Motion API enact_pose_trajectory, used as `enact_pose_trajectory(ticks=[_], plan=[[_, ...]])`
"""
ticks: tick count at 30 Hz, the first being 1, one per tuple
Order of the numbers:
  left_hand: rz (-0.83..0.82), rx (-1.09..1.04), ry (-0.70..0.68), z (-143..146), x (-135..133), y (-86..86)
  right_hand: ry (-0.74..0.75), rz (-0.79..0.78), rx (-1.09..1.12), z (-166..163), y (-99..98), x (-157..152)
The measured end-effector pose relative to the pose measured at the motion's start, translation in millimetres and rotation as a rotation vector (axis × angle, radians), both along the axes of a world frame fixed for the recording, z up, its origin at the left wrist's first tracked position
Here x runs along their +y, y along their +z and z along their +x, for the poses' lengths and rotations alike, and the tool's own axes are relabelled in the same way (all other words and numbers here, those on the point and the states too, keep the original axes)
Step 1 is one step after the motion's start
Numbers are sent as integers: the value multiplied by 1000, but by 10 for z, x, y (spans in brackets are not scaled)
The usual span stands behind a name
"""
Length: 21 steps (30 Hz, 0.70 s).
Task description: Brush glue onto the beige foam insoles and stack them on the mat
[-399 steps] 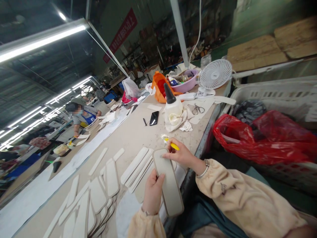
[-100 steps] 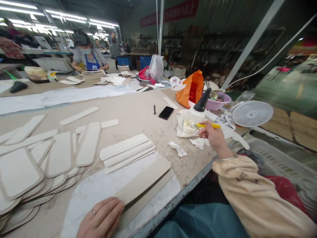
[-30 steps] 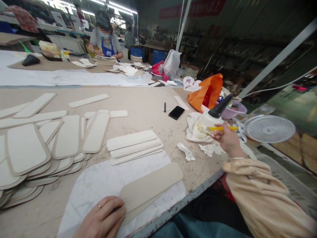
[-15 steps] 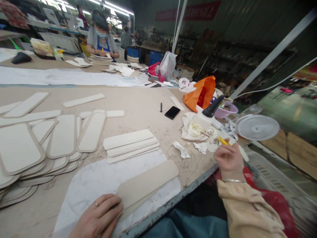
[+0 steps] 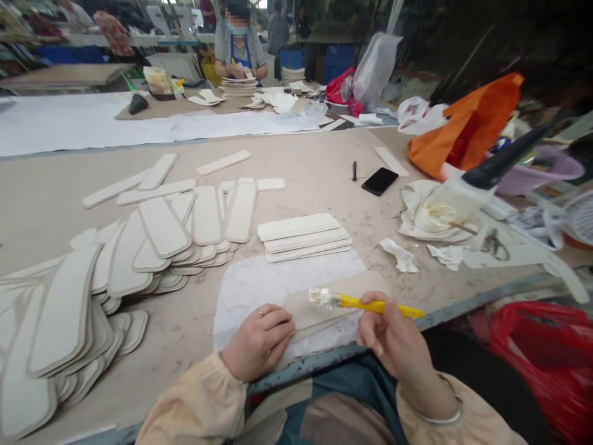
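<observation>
My right hand [image 5: 393, 337] is closed around the yellow handle of a brush [image 5: 370, 303]. Its pale, paste-coated bristles are over a beige rounded panel [image 5: 319, 318]; whether they touch it I cannot tell. My left hand [image 5: 262, 340], wearing a ring, lies at the panel's left end, fingers together and laid down against it. Another panel edge shows beneath that one. Both rest on a white sheet [image 5: 241, 284]. Just behind is a small stack of cream panels with rounded corners [image 5: 306, 235].
Many overlapping cream panels [image 5: 162, 228] spread over the left of the table. On the right are a phone [image 5: 380, 181], crumpled paper [image 5: 399, 254], scissors [image 5: 495, 244], a bowl-like wrap of whitish paste [image 5: 435, 213] and an orange bag [image 5: 467, 123]. A co-worker [image 5: 238, 52] sits across.
My right hand has brought the brush from beside the paste at the right to above the beige panel. My left hand stays at the panel's left end. The view has turned right.
</observation>
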<state>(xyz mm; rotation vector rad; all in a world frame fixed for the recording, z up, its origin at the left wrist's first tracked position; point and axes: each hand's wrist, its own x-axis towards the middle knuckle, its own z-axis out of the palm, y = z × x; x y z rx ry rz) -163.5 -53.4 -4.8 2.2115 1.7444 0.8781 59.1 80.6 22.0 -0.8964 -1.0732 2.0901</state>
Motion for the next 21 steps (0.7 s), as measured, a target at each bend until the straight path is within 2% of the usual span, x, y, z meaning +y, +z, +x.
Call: enact_pose_trajectory(ticks=[6,10,14,21], plan=[[9,-5,-11,-9,6,-19,171,50,-82,-230,-97,-130],[26,-5,-11,-5,10,-33,203,152,-224,-315,-83,-129],[41,-2,-15,-2,11,-42,136,253,-410,-238,-22,-24],[61,-12,-21,-12,25,-44,-90,477,-637,195,-15,364]])
